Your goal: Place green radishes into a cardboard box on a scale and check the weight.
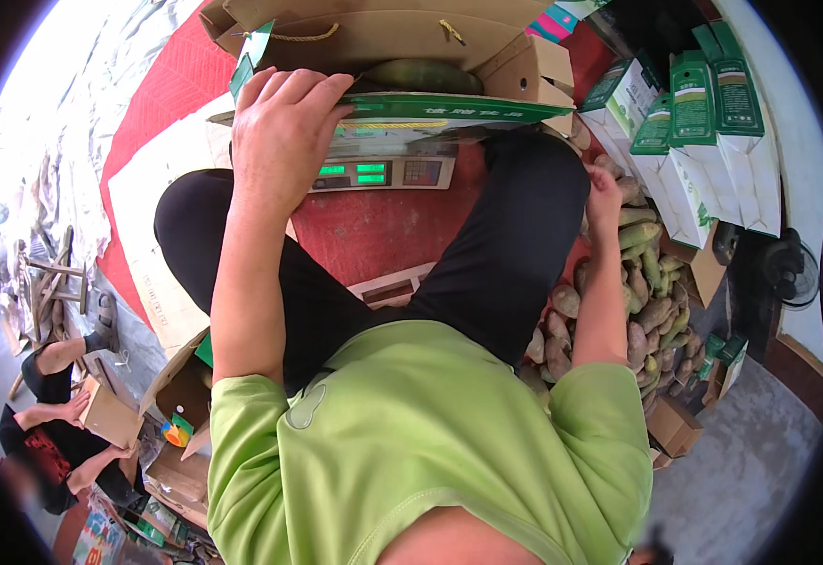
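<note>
Being gripped by the curled left hand point(287, 137), the box point(388, 49) could be tugged over; rightward, the right hand point(604, 196) is half-curled, hold unclear.

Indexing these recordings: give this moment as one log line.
Left hand: on edge of open carton; right hand: near tubers; inside carton: green produce; scale: display lit

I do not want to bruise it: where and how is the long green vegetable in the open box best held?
The long green vegetable is probably best gripped around its middle, from above: it lies lengthwise in the box, whose open top exposes its upper side, while the near wall blocks the front.
</note>
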The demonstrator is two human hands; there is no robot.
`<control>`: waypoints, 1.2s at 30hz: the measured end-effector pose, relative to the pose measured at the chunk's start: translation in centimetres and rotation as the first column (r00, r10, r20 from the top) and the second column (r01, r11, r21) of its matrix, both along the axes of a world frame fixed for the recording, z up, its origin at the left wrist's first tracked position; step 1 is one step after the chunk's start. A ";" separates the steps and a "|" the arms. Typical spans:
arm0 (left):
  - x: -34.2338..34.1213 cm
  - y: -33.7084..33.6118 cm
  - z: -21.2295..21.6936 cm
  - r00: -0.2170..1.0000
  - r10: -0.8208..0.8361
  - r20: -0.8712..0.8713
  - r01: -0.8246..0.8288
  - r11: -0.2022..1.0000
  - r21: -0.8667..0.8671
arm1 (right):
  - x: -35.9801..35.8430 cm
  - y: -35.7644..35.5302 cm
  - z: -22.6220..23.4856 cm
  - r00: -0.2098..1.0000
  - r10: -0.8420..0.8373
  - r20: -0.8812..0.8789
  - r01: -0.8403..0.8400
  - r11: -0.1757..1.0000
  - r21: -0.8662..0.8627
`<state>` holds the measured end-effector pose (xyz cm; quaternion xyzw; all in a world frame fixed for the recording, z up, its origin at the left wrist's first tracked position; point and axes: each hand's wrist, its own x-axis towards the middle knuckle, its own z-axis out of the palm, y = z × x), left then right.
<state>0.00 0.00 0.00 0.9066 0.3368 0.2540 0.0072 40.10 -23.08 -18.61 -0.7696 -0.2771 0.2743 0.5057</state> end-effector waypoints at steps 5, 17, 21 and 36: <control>0.4 -0.1 -0.2 1.000 -0.018 0.020 0.018 1.000 0.002 | -1.1 -4.7 -3.7 0.998 -0.063 -0.007 0.060 0.981 -0.183; 0.7 -0.2 -1.2 1.000 -0.006 0.023 0.010 0.987 -0.159 | -2.8 -22.2 -10.9 0.939 0.090 0.331 0.208 0.618 -0.758; 0.5 -0.2 -1.1 0.998 0.011 -0.057 -0.015 0.997 -0.075 | -5.8 -26.5 -11.5 0.938 0.244 0.248 0.089 0.520 -0.850; 1.0 -0.3 -1.7 1.000 -0.001 -0.020 0.000 0.999 -0.052 | -13.1 -31.1 -14.4 0.831 0.542 -0.121 -0.110 -0.054 -0.993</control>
